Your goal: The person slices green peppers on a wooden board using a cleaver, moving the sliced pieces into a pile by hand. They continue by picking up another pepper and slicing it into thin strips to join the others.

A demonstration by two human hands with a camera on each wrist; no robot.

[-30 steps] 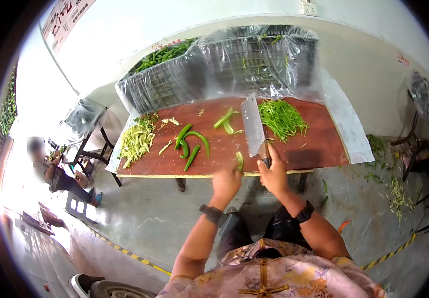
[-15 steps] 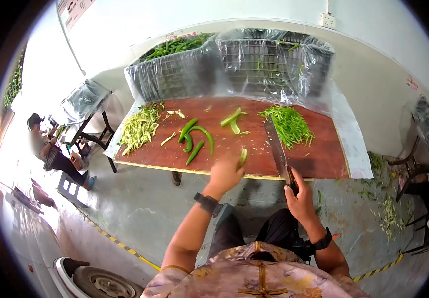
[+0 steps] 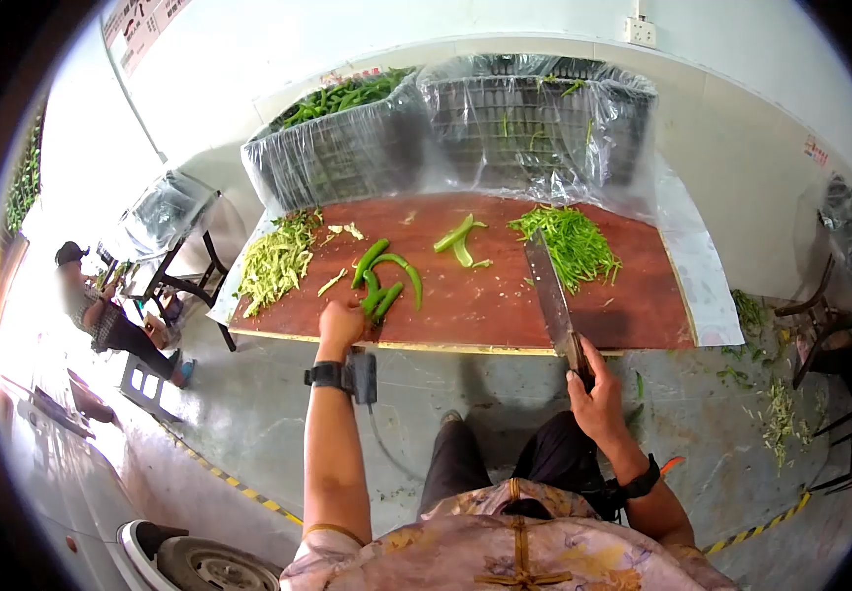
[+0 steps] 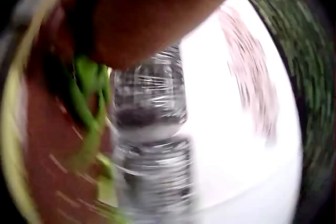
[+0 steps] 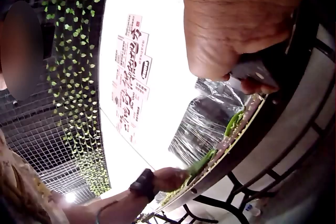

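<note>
My left hand [image 3: 343, 323] is at the table's front edge, its fingers right at several long green chili peppers [image 3: 405, 280]. In the left wrist view, blurred green peppers [image 4: 86, 90] show just below the hand; I cannot tell whether its fingers pinch one. My right hand [image 3: 597, 396] grips the handle of a cleaver [image 3: 550, 288], whose broad blade points away over the board. The blade's tip overlaps a heap of thin green shreds [image 3: 572, 246]. Split pale-green pepper pieces [image 3: 460, 241] lie at the middle back of the reddish-brown tabletop [image 3: 485, 305].
Pale shreds [image 3: 276, 261] are heaped at the table's left end. Two plastic-covered crates [image 3: 337, 148] stand along the back, the left one full of green peppers. Another person [image 3: 101, 305] is at far left. Scraps [image 3: 781, 419] litter the floor to the right.
My left hand has moved left from the table's front middle to the chili peppers. The pale-green piece it held no longer shows. My right hand has drawn the cleaver rightward and tilted it.
</note>
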